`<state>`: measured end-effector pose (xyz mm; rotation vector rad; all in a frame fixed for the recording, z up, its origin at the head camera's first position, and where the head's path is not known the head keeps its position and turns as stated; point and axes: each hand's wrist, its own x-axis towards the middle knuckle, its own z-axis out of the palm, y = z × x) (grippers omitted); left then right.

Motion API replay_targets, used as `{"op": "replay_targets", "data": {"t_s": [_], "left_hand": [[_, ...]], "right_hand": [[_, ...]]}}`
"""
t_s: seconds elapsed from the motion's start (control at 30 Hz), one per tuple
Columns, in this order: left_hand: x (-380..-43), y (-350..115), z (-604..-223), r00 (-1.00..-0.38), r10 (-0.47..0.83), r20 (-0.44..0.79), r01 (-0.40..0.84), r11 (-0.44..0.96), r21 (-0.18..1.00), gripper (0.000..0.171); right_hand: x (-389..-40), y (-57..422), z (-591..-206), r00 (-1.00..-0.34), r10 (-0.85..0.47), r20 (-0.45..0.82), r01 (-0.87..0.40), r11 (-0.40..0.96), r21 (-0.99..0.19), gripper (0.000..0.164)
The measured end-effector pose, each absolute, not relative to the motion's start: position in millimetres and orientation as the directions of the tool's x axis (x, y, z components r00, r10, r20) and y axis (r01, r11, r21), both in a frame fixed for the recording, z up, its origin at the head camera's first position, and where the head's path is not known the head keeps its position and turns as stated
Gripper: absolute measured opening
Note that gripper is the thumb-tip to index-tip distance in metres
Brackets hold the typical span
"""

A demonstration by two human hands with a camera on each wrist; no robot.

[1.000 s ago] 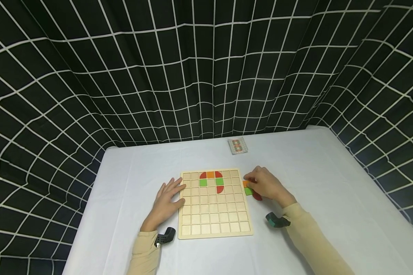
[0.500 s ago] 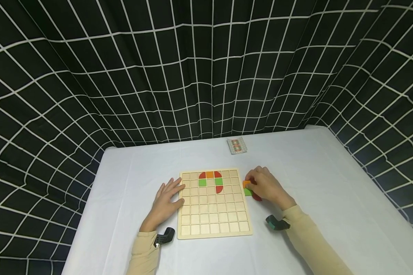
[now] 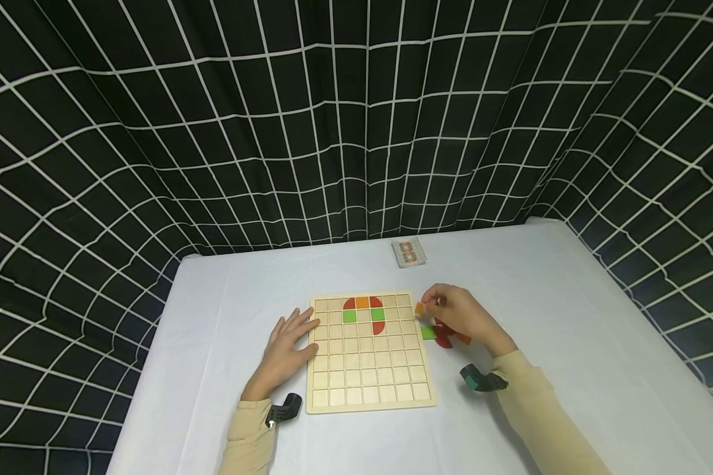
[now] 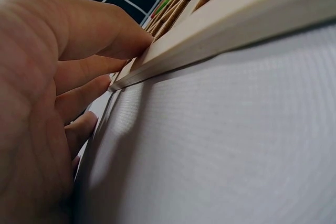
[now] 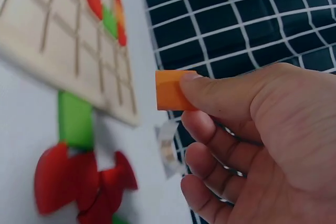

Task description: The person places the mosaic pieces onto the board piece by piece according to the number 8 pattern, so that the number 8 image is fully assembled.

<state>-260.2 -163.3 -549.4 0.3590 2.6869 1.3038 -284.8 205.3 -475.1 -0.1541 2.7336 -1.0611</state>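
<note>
A wooden grid board point(image 3: 368, 359) lies on the white table. Near its far edge sit red quarter-round tiles point(image 3: 379, 327), green square tiles point(image 3: 349, 316) and an orange square tile point(image 3: 362, 302). My left hand point(image 3: 284, 356) rests at the board's left edge, fingers spread, thumb and fingertips touching the rim. Just off the right edge, my right hand point(image 3: 460, 313) pinches an orange square tile point(image 5: 170, 90) between thumb and forefinger, raised above the table. Below that hand lies a loose pile of red tiles point(image 5: 55, 179) with a green tile point(image 5: 76, 121), partly hidden in the head view.
A small stack of pattern cards point(image 3: 409, 253) lies beyond the board, towards the table's far edge. A black curtain point(image 3: 356, 132) with white grid lines stands behind and beside the table point(image 3: 226, 290). Each wrist wears a dark camera.
My right hand has picked the orange tile out of the pile and lifted it slightly, uncovering more red tiles. The left hand has stayed in place on the board.
</note>
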Motion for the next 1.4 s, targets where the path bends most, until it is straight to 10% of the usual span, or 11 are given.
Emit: {"op": "replay_targets", "data": {"t_s": [1.4], "left_hand": [[-263,-162,-552,-0.966,0.257,-0.015,0.151,0.614,0.774,0.053]], "right_hand": [[-301,118,-471,-0.917,-0.392,-0.070,-0.223,0.651,-0.726,0.007]]}}
